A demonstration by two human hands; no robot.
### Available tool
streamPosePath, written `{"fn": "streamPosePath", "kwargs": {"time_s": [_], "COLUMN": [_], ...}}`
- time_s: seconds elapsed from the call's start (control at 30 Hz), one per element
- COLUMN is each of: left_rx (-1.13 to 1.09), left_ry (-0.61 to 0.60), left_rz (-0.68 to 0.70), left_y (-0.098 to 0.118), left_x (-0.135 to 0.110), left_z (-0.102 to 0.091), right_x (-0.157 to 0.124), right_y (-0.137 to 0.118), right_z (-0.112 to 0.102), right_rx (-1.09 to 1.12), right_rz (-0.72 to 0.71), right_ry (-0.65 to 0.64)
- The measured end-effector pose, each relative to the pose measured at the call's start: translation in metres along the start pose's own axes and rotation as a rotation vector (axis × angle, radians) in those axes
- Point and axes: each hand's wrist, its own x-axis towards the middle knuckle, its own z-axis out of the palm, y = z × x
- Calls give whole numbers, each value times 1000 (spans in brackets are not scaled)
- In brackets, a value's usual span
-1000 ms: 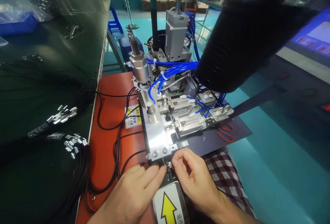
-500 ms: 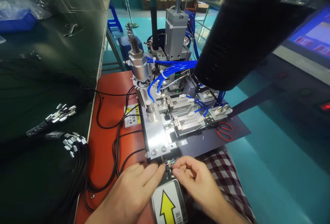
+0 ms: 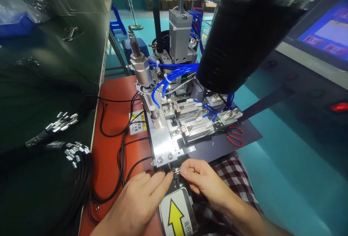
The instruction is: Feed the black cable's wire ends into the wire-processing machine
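Observation:
My right hand [image 3: 199, 174] pinches the tips of several thin coloured wires [image 3: 177, 171] between thumb and forefinger. These wires run to the fingertips of my left hand [image 3: 144, 196], which is closed palm down around their other end; its grip is partly hidden. Both hands are at the front edge of a metal bench machine [image 3: 160, 145], just below its bright plate. Under the fingertips is a small dark fixture [image 3: 176, 182]. Nearer to me lies a white cover with a yellow arrow [image 3: 175, 210], between my wrists.
Black cables [image 3: 121, 156] loop over the orange board [image 3: 108, 185]. Bundles with metal connectors [image 3: 77, 152] lie on the dark table [image 3: 54, 83], near a wrench [image 3: 71, 33]. Red-handled scissors [image 3: 235, 136] rest at the machine's right. A black cylinder [image 3: 233, 47] hangs overhead beside a screen [image 3: 326, 29].
My right hand has shifted slightly up and left, its fingers now closer together on the wire tips. My left hand stays almost where it was. The whole view has shifted a little.

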Motion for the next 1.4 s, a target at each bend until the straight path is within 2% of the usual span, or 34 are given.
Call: {"fn": "streamPosePath", "kwargs": {"time_s": [0.1,0.23,0.33,0.43,0.5,0.57,0.7,0.77,0.93,1.07,1.2,1.4], "left_rx": [27,80,131,162,130,80,37,34,82,152,193,131], "left_ry": [-22,-76,-132,-241,-270,-222,-2,36,72,32,4,88], "left_rz": [-1,-67,-124,-254,-347,-400,-441,-435,-392,-361,-373,-489], "left_y": [0,5,14,27,36,43,49,49,47,48,51,54], "left_x": [0,1,-3,-12,-17,-17,-12,-9,-3,2,5,-2], "left_z": [1,-4,-6,0,8,15,22,22,15,13,17,19], "right_x": [2,1,2,6,8,9,9,8,7,6,6,9], "right_y": [4,0,0,4,7,8,7,7,9,14,21,24], "right_z": [-2,2,7,8,7,7,9,10,12,15,19,17], "right_rx": [74,53,33,87,134,164,173,165,124,92,56,121], "right_rz": [17,-70,-124,-112,-80,-58,-68,-89,-151,-169,-256,-211], "right_ry": [-1,99,120,100,77,58,40,45,77,100,195,99]}}
